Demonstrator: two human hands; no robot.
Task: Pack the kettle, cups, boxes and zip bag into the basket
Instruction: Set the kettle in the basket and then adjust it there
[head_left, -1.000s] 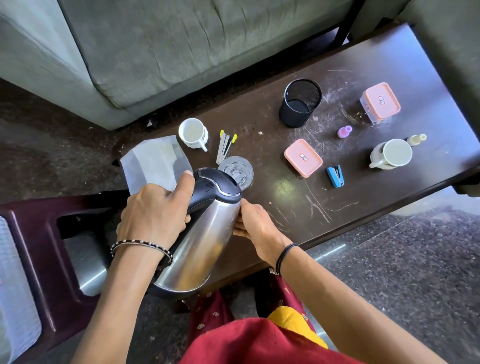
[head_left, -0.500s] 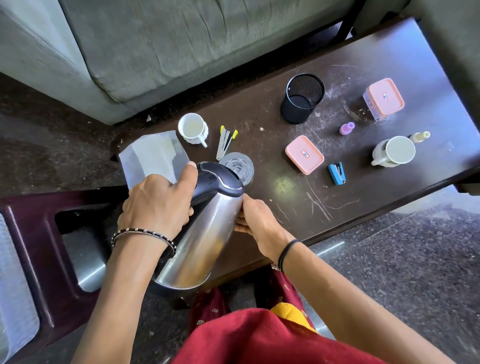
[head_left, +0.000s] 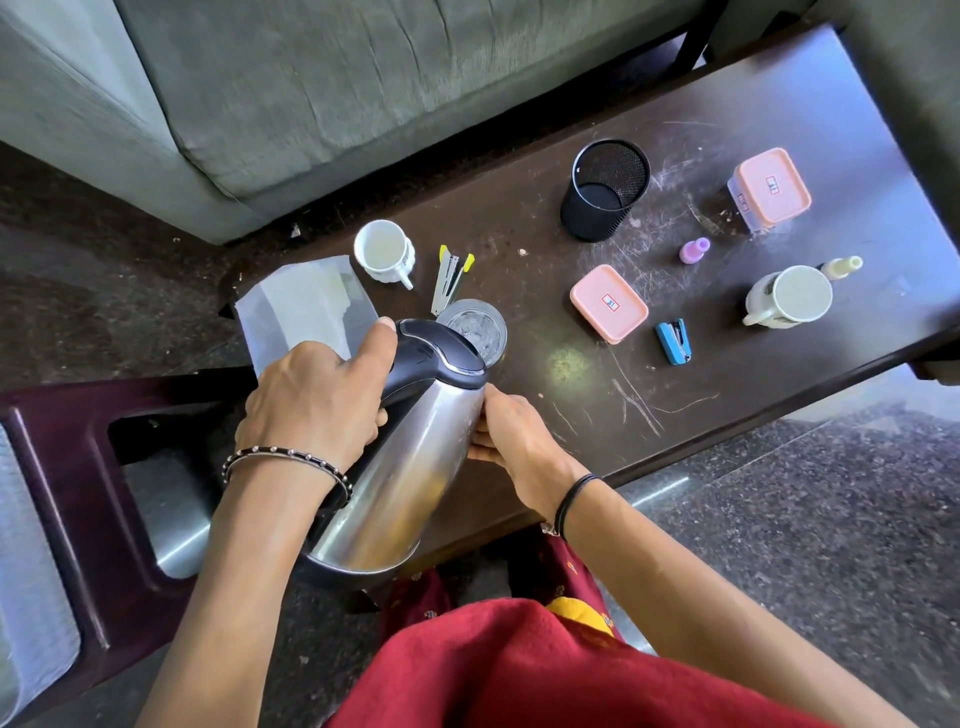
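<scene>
Zero things look packed yet: left grip (head_left: 317, 410) wraps the tilted kettle (head_left: 410, 457) by its handle at lower centre, right grip (head_left: 511, 434) holds its side, while small cup (head_left: 384, 252), big cup (head_left: 789, 296), near box (head_left: 608, 301), far box (head_left: 771, 187) and zip bag (head_left: 306, 306) sit on the worktop (head_left: 545, 228).

The kettle (head_left: 410, 467) has a smooth, shiny steel body and a glossy black plastic lid. The table (head_left: 675, 395) looks like dark wood, scuffed and scratched. The flat box (head_left: 609, 303) has a matt pink plastic lid, the zip bag (head_left: 306, 306) is cloudy plastic film, and the sofa (head_left: 363, 78) is coarse grey cloth
</scene>
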